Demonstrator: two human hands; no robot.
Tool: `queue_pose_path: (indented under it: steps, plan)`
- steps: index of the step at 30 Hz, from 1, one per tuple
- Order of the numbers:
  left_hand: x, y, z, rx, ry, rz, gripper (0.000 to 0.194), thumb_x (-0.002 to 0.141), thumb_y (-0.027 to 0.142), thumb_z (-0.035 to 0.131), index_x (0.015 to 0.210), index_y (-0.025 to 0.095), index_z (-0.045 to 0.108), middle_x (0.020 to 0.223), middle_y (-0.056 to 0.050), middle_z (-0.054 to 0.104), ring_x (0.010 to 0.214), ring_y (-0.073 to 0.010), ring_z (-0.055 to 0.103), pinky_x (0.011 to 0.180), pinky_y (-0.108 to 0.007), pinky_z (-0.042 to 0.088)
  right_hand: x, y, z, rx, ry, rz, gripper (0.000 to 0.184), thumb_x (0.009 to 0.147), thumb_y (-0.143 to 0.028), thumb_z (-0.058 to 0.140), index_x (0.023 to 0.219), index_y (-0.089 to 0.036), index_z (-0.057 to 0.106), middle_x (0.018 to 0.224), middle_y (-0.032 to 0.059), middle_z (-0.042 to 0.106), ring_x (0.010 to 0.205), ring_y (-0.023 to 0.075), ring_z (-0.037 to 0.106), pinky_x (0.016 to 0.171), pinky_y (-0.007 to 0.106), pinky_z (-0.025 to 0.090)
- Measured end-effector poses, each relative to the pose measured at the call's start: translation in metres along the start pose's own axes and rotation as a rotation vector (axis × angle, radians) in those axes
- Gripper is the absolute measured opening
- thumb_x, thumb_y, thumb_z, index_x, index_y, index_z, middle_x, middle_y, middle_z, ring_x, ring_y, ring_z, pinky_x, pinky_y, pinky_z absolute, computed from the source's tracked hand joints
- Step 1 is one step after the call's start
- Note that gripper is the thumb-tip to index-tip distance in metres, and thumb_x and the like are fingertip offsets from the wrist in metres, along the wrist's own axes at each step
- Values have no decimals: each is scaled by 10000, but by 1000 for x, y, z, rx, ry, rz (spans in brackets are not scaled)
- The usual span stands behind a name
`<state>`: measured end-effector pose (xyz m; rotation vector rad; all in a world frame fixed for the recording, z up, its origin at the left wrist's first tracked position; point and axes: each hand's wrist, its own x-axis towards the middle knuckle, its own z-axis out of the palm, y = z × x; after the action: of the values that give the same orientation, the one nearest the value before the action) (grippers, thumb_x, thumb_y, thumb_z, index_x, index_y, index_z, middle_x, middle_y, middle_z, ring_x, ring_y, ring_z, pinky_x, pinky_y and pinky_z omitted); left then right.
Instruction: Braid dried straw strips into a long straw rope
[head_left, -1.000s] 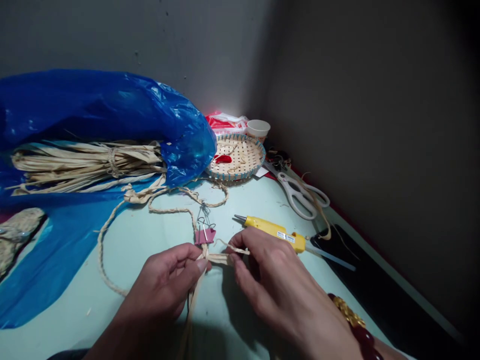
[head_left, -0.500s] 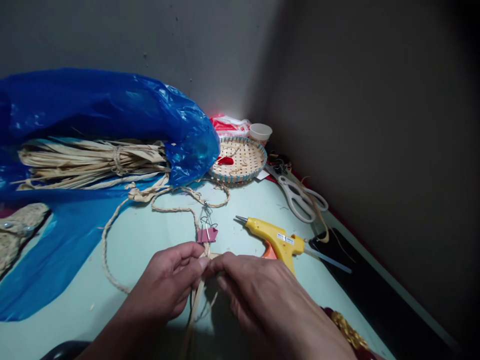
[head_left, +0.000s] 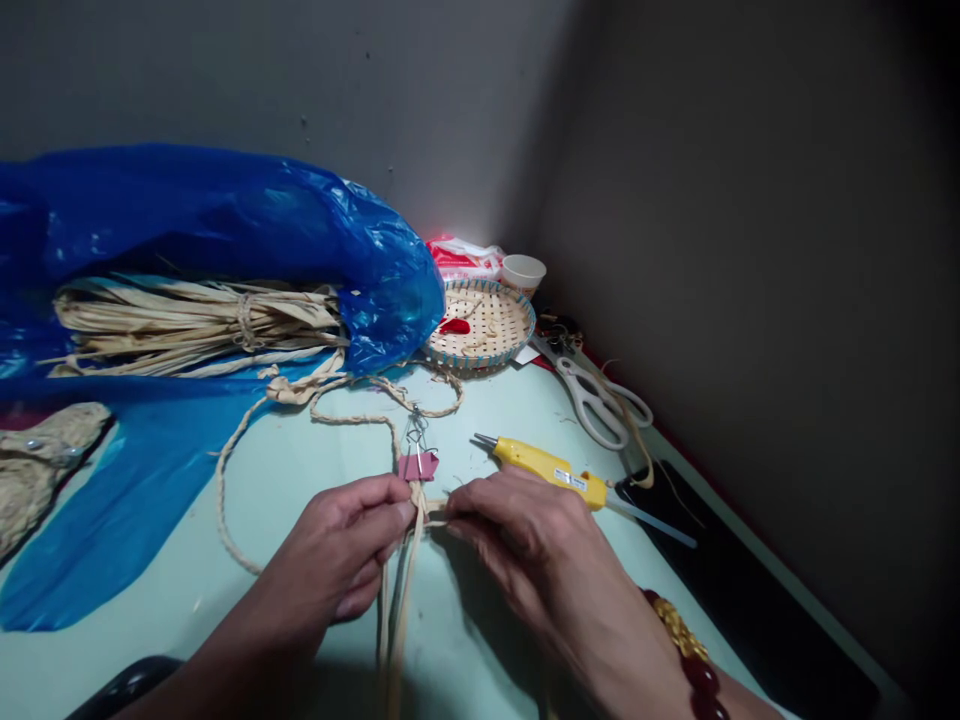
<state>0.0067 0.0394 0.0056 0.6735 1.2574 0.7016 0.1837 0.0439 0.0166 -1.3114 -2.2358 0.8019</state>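
Pale fibre strands [head_left: 432, 507] stretch between our pinching left hand [head_left: 341, 550] and pinching right hand [head_left: 536, 540]; a pink binder clip [head_left: 418, 467] sits just beyond.

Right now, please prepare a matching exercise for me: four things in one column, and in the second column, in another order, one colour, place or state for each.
1. clip
2. glue gun
3. tied bundle
4. left hand

A. lying against blue plastic
B. pinching pale strands
C. pink
D. yellow

Pairs: 1-C, 2-D, 3-A, 4-B
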Motion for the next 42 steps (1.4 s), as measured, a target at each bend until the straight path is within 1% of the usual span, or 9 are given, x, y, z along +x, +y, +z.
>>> queue_pose_path:
  steps: [8,12,15,22,28,31,34,38,42]
  plan:
    - [-1,2,4,-27,28,23,267,666,352,727,783,143,609,457,114,376,386,0,159,370,-145,85,0,-3,6,145,106,-15,132,863,-132,605,823,-230,684,861,21,553,862,168,513,727,292,407]
    - [1,-3,1,-28,36,28,286,668,373,744,787,143,623,495,90,407,392,-2,203,391,-153,78,1,-5,8,155,160,-41,130,861,-104,590,845,-220,647,1059,34,575,1010,187,500,849,326,408]
    - [3,-6,-2,-9,18,39,276,684,380,739,776,147,624,501,89,403,391,1,183,395,-162,71,1,-6,11,83,147,-45,137,878,-99,541,860,-215,612,1180,34,567,1063,212,489,921,381,380]
    - [2,-5,-3,28,-57,41,272,752,405,693,736,159,577,514,119,299,428,-19,122,398,-174,66,3,-7,16,-55,110,10,99,894,-118,470,859,-185,535,1031,65,587,866,220,526,799,391,427]
    - [2,-4,-4,-15,-41,38,297,702,408,732,765,150,599,490,115,352,400,-7,144,388,-172,70,2,-14,18,-93,85,36,120,909,-136,424,838,-174,514,880,66,598,784,214,519,747,385,405]
    - [3,-2,-6,-22,-51,45,342,642,418,770,765,144,606,497,102,414,380,7,158,373,-166,82,4,-15,16,14,39,80,125,910,-129,432,817,-181,497,794,30,599,691,170,512,657,309,386]
    - [6,-1,-8,6,-71,58,341,636,429,763,731,143,603,525,72,483,356,17,172,359,-164,78,9,-12,13,180,47,135,141,888,-122,490,761,-181,497,722,1,586,674,146,515,622,263,370]
    - [11,-7,-10,81,-93,66,310,699,438,712,759,146,629,432,115,359,334,-4,182,347,-153,109,16,-9,10,553,1,228,140,854,-144,551,718,-166,528,710,9,625,685,137,557,646,248,399]
    - [12,-13,-13,185,-121,148,277,791,427,616,774,151,619,497,66,474,319,-26,284,332,-163,226,18,-9,10,888,-53,323,119,833,-171,572,727,-154,521,705,21,638,699,132,594,677,242,424]
